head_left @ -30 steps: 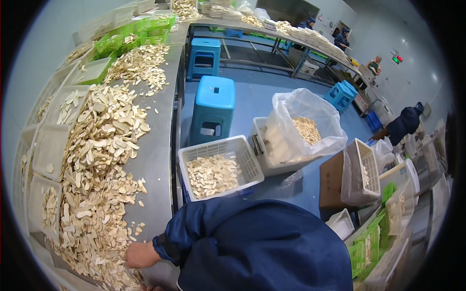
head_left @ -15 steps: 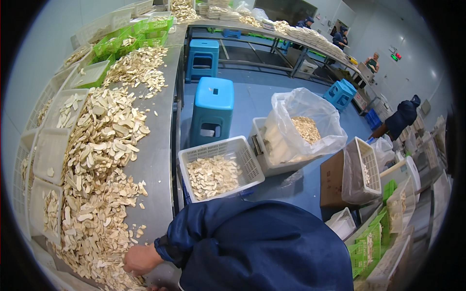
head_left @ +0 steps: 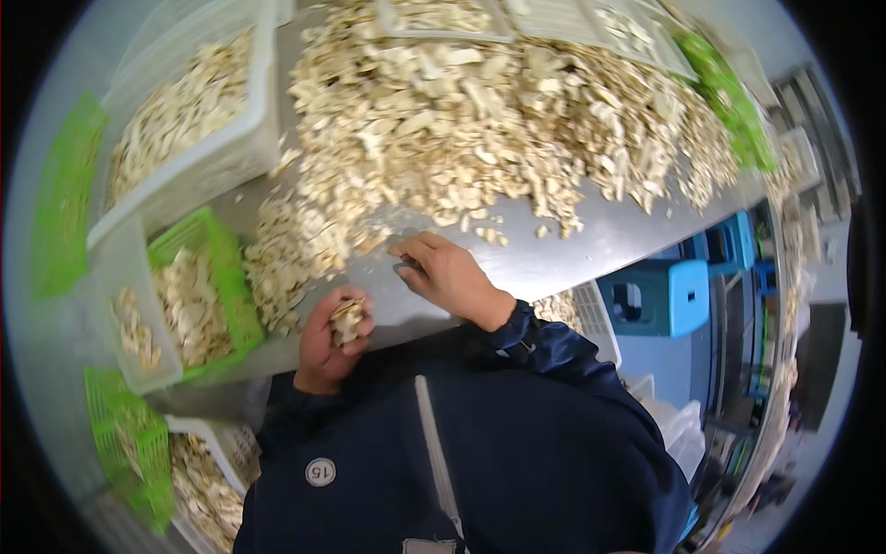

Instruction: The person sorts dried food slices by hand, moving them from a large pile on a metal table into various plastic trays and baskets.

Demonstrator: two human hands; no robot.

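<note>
A large heap of pale dried slices (head_left: 443,129), creamy white with browner edges, covers the metal table (head_left: 544,254). My left hand (head_left: 325,349) is raised over the table's near edge. Its fingers are curled around a small bunch of dried slices (head_left: 348,320). My right hand (head_left: 452,280) hovers at the near edge of the heap, palm down. Its fingers bend toward the thumb in a pinch, and whatever lies between the tips is too small to make out. A smaller spread of slices (head_left: 277,254) lies left of my hands.
At left stand a large white bin of slices (head_left: 263,120), a green basket (head_left: 242,319) and a white tray (head_left: 157,369). White trays (head_left: 554,23) line the far side. A blue stool (head_left: 683,297) and a white crate (head_left: 598,323) are beyond the table at right.
My view has swung from the room's right side to the table in front of me. My left hand now shows fully, with slices in it. The right hand is at the heap's edge.
</note>
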